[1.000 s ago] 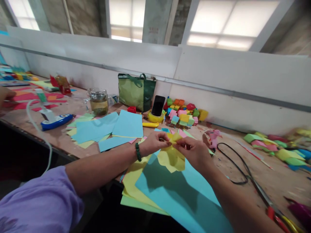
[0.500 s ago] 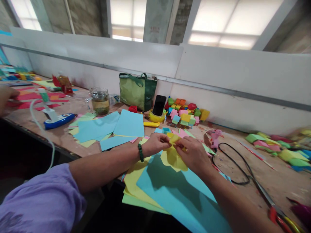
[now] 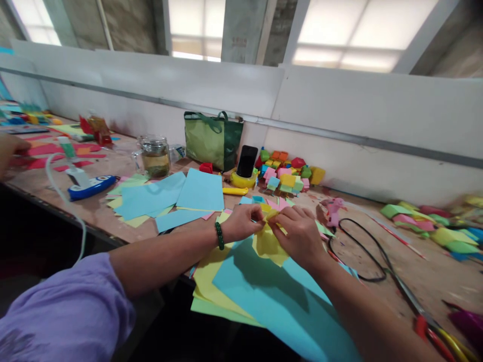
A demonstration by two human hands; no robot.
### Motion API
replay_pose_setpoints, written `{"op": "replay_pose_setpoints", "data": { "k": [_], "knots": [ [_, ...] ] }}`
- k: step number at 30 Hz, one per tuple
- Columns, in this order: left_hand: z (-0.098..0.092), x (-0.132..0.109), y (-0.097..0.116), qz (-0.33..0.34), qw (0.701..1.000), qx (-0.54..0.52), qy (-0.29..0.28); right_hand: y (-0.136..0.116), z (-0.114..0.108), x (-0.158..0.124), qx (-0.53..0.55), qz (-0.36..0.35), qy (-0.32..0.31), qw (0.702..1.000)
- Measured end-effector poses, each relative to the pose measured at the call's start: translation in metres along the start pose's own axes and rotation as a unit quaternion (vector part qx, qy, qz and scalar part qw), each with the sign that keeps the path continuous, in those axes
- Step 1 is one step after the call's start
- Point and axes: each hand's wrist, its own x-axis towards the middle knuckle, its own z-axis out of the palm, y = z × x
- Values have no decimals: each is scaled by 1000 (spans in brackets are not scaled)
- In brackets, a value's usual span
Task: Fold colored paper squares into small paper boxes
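Observation:
Between my hands hangs a folded piece of yellow paper [image 3: 270, 245], its creased lower part spreading downward. My left hand [image 3: 243, 223], with a dark green bead bracelet at the wrist, pinches its upper left side. Fingers of my right hand [image 3: 298, 234] close on its upper right side, covering some of the folds. Below the hands lie a large blue paper sheet [image 3: 264, 296] and, under it, yellow sheets [image 3: 209, 286]. Small pieces of pink paper [image 3: 279, 203] and a small blue paper box [image 3: 258, 199] lie just beyond my fingers.
Scissors [image 3: 422, 317] and a pink glue gun [image 3: 333, 212] with a black cord are at right. Behind stand a phone [image 3: 247, 161], a pile of colourful paper shapes [image 3: 287, 176], a green bag [image 3: 211, 138] and a glass jar [image 3: 154, 158]. Another person's hand [image 3: 13, 148] is far left.
The yellow paper has turned a little and its lower part looks narrower. My right fingers have shifted slightly left along its top; my left hand keeps its pinch.

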Motion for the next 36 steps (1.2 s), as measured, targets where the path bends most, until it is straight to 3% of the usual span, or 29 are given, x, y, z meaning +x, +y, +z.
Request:
{"op": "replay_pose_setpoints", "data": {
  "k": [7,11,14,17,29,32,36],
  "knots": [
    [0,1,-3,-15,998,-32,-52,2,3,-2,11,-2,-20,1000],
    [-1,1,-6,-20,998,-27,-45,-2,7,-3,143,105,68,982],
    [1,-1,-6,-18,999,-15,-47,-4,6,-3,236,149,43,959],
    [3,-4,-5,-15,998,-7,-54,-5,6,-1,256,131,-3,958],
    [7,-7,-2,-24,995,-35,-89,-5,6,-2,224,57,-40,972],
    [5,-5,-2,-33,995,-53,-83,-5,5,-3,263,43,-1,964],
    [2,2,-7,-75,992,-103,-23,5,4,0,300,197,104,928]
  ]
}}
